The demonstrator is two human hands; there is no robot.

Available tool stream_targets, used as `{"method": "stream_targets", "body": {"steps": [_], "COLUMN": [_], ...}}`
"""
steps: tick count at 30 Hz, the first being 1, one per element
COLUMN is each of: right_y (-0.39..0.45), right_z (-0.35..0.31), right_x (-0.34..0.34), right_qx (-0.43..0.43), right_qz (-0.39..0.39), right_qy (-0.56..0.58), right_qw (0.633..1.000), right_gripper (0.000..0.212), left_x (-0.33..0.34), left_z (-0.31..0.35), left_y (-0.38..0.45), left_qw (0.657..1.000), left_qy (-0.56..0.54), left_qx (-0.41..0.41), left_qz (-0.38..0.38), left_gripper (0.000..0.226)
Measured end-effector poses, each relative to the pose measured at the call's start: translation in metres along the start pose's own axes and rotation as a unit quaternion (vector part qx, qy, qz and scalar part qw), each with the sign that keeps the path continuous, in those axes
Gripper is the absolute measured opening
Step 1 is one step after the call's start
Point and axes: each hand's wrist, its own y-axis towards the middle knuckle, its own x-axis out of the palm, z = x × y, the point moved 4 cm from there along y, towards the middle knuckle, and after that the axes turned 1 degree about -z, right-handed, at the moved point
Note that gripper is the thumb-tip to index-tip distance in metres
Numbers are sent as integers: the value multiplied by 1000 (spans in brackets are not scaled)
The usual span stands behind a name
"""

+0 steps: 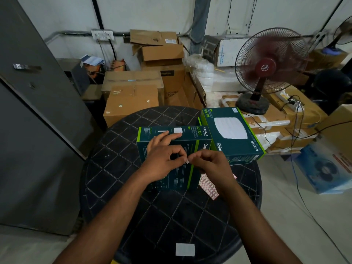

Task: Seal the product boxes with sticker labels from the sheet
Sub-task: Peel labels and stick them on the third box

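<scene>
A dark teal product box (172, 180) with lime edges stands upright in the middle of the round black table (133, 197). A second teal box (232, 134) lies flat behind it to the right. My left hand (163, 159) and my right hand (213, 163) meet in front of the upright box, pinching a small white sticker label (187, 161) between their fingertips. The left index finger reaches up to the box's top face. The sticker sheet (208, 185), white with red-outlined labels, lies on the table, partly hidden under my right hand.
A white square patch (185, 249) sits at the table's near edge. Behind the table are stacked cardboard boxes (131, 98) and a spinning pedestal fan (266, 67) on packages at the right. A grey metal cabinet (34, 111) fills the left. Cables trail over the floor at the right.
</scene>
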Motion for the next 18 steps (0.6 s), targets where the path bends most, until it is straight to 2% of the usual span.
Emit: {"method": "stream_targets", "body": {"steps": [3, 7, 10, 12, 14, 18], "right_y": [3, 13, 25, 33, 42, 59], "right_z": [-4, -13, -20, -27, -29, -22], "right_x": [-2, 4, 11, 14, 19, 26], "right_qx": [-30, -103, -147, -214, -275, -333], "right_qz": [22, 57, 83, 124, 155, 155], "right_qy": [-18, -108, -158, -240, -340, -427], "right_qw": [999, 987, 973, 939, 886, 826], "right_gripper": [6, 8, 6, 6, 8, 13], "left_x": [-4, -7, -7, -7, -6, -11], "left_z": [0, -7, -12, -15, -18, -23], "left_y": [-1, -7, -12, -14, -14, -14], "left_qw": [999, 995, 994, 989, 981, 979], "left_qy": [-20, -14, 23, 92, 155, 169], "left_qx": [-3, -13, -12, 7, 21, 35], "left_qz": [42, 97, 103, 117, 113, 108], "left_gripper": [4, 46, 57, 60, 62, 63]}}
